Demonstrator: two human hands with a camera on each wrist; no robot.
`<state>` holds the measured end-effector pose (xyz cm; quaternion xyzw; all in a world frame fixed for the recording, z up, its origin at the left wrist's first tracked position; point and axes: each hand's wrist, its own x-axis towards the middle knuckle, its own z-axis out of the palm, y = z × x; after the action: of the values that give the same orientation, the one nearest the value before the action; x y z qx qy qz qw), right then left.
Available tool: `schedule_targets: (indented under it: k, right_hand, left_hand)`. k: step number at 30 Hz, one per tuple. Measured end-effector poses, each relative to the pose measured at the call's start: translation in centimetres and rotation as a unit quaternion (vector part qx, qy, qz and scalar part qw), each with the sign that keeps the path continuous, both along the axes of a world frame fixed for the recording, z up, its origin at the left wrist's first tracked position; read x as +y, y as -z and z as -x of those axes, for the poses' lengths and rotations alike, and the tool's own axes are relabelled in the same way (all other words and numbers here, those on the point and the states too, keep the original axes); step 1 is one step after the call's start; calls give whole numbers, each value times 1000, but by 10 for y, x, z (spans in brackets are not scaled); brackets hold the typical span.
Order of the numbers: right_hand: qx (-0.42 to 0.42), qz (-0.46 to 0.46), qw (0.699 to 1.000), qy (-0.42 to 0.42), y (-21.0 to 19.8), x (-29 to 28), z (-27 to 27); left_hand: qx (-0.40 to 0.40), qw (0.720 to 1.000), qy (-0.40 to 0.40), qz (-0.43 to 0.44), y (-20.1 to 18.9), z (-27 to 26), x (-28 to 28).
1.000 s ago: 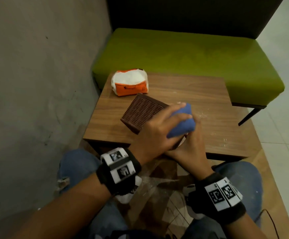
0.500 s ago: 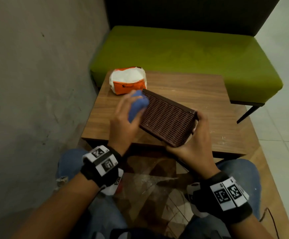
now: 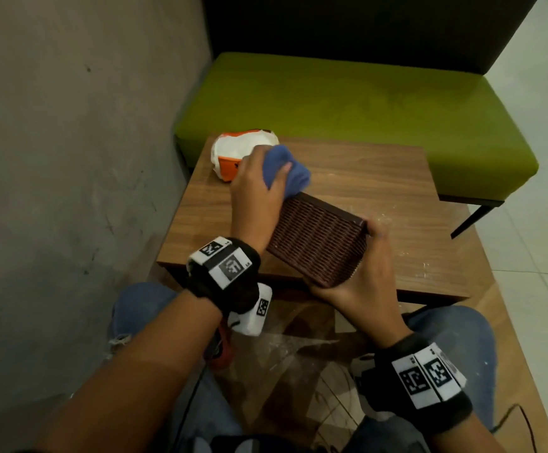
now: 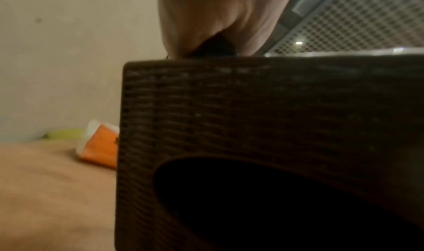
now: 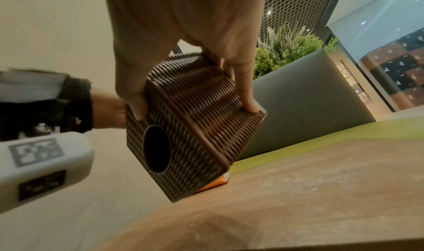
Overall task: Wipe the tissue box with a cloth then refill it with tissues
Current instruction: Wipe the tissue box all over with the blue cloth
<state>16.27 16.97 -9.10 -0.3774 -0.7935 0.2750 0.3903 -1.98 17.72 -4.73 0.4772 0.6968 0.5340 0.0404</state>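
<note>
While the right hand [image 3: 362,273] clamps the woven tissue box [image 3: 318,243] by its near end, thumb and fingers curled round opposite faces, tilted above the wooden table [image 3: 380,178], the left hand [image 3: 256,197] squeezes the bunched blue cloth [image 3: 285,170] against the box's far edge. With only one end gripped, a hard push from the cloth could twist the box loose and drop it. The orange-and-white tissue pack [image 3: 233,152] lies just behind the left hand, so a wide stroke might knock it toward the table's back edge
</note>
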Motion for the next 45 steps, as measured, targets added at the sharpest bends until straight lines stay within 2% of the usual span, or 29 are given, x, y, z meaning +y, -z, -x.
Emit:
schedule_targets:
  k: [2,3,5,6,8,11,14,16,18,19,20,22,23,25,28,31,33,34,37,40,41,42,44,45]
  right_hand:
    - [-3,9,1000,-7,1,2,3]
    - [0,16,1000,-9,2,4,5]
    - [15,39,999,-13,5,5,6]
    - [25,48,998,-13,6,5,4]
    - [25,48,998,-16,7,5,-4]
    - [6,37,999,-17,5,4,-15]
    - [23,77,996,-29,0,5,-25]
    - [51,103,993,-28,-6,10,-33]
    - [71,132,988,-35,-14,20,-40]
    - [74,149,985,-49,-17,25,-43]
    - [73,167,981,-69,-19,29,-45]
    - [69,202,970,-116,-20,34,-47]
    - [70,216,965,-130,-21,35,-48]
    - [77,235,959,-139,-21,36,-49]
    - [78,259,954,-132,-20,40,-51]
    - [7,264,953,-150,-16,42,-49]
    - [-50,228,964,-124,-14,38,-44]
    - [-74,176,975,-110,-15,33,-38]
    - [-153,10,984,-89,-17,9,-9]
    - [-125,12,991,-45,-19,-8,9]
    - [-102,27,994,-37,-19,-8,9]
    - [-79,41,995,-34,-19,-7,5]
    - [-45,54,997,-27,-18,-3,-6]
    - [-34,54,998,-21,-18,-1,-11]
  left_hand:
    - [8,1000,18,12,10,-13,-10]
    - [45,996,73,10,13,-30,-19]
    - [120,972,199,-13,18,-60,-39]
    - [132,962,237,-23,21,-62,-43]
    - [95,969,226,-26,22,-40,-39]
    - [13,993,118,-6,30,6,-28]
    - [-85,989,72,96,33,45,-24]
    - [-79,977,134,149,32,69,-34]
    - [-77,939,267,201,26,86,-45]
    - [-61,913,318,248,23,86,-49]
    - [-11,893,344,289,19,85,-52]
    - [143,879,336,308,9,78,-52]
    - [172,876,337,298,1,74,-51]
    - [136,878,360,283,-14,66,-45]
    - [103,885,384,241,-13,60,-40]
    - [98,906,349,219,-6,56,-41]
    - [158,906,330,213,-10,53,-43]
    - [214,900,315,212,-18,49,-45]
    - [377,856,268,231,-37,26,-47]
    - [440,822,259,254,-37,1,-47]
    - [423,827,272,251,-36,1,-47]
    - [369,846,299,243,-36,2,-47]
    - [141,900,345,226,-38,14,-46]
    - [12,927,327,186,-37,22,-45]
